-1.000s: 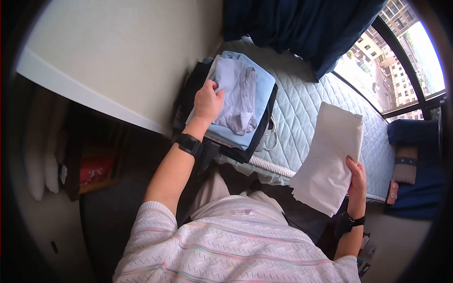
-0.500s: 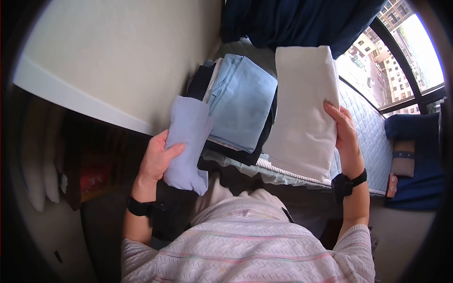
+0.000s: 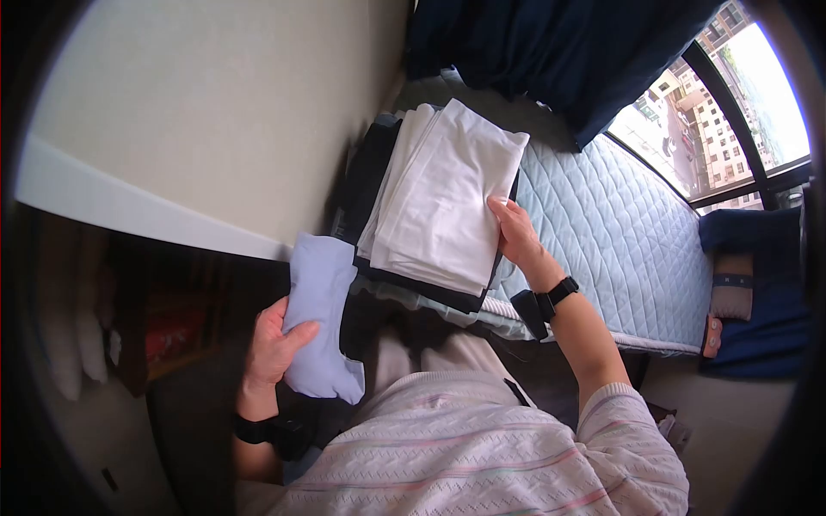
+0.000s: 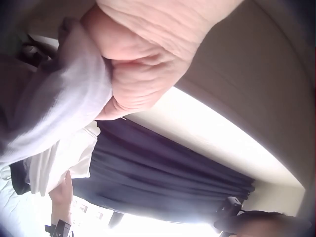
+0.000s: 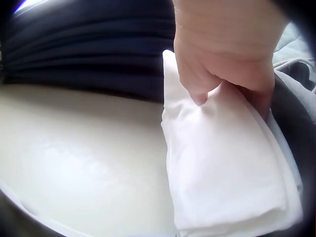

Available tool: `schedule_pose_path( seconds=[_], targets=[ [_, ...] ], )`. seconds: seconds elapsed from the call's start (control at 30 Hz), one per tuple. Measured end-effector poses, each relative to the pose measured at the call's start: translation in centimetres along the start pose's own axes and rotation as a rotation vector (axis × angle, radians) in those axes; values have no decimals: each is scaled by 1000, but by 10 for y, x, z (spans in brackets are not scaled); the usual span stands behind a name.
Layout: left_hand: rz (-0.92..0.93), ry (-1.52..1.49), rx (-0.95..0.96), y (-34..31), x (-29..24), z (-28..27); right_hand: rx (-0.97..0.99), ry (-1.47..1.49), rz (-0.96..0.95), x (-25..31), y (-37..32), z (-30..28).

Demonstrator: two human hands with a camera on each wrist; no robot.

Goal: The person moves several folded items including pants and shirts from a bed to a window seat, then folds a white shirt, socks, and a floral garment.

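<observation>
While the pile is borne by the quilted bed (image 3: 602, 245), two cloths are counted in the hands. Item one: white cloth (image 3: 447, 198), folded in layers, laid over dark garments (image 3: 372, 176); its edge is pinched by the right hand (image 3: 519, 236), thumb above and fingers tucked beneath, nearly closed. Item two: lilac cloth (image 3: 320, 279), compactly bundled, held up off the pile and near its lower left corner in the head view; it is gripped by the left hand (image 3: 274, 348), partly closed, with the thumb across the near face. The fingers behind are hidden, and their exact curl cannot be told; the left wrist view is poorly lit, so little more can fairly be claimed from it.

Condition, by judgement: stacking is well advanced, the white cloth being placed but not yet released. Outstanding: the lilac cloth, which is not set down. Whether further pieces are left elsewhere cannot be told.
</observation>
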State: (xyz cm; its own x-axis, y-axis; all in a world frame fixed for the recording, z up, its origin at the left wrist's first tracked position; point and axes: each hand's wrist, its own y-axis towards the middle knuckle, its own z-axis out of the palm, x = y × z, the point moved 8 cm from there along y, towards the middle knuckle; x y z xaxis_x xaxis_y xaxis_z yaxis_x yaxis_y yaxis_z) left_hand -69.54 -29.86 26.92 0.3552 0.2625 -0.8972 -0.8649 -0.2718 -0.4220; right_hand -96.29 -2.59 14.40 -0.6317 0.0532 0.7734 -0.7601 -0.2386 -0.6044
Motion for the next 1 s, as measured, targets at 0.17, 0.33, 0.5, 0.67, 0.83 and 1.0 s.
schedule_pose_path(
  seconds=[0.17,0.33,0.5,0.67,0.83,1.0],
  targets=[
    [101,-73,91,-1,-48,29,106,-352,-1,27,-14,3],
    [226,-130,99,8,-121,91,-8,-493,-168,57,4,-7],
    [317,-459,368,63,-141,156,-100,-491,-355,96,35,-17],
    [109,-282,286,171,-20,146,307,-392,-465,119,51,-2],
    [246,178,-8,183,-4,129,216,-446,-276,121,64,-6],
    [357,895,-334,164,-33,135,114,-578,-390,128,81,-6]
  ],
)
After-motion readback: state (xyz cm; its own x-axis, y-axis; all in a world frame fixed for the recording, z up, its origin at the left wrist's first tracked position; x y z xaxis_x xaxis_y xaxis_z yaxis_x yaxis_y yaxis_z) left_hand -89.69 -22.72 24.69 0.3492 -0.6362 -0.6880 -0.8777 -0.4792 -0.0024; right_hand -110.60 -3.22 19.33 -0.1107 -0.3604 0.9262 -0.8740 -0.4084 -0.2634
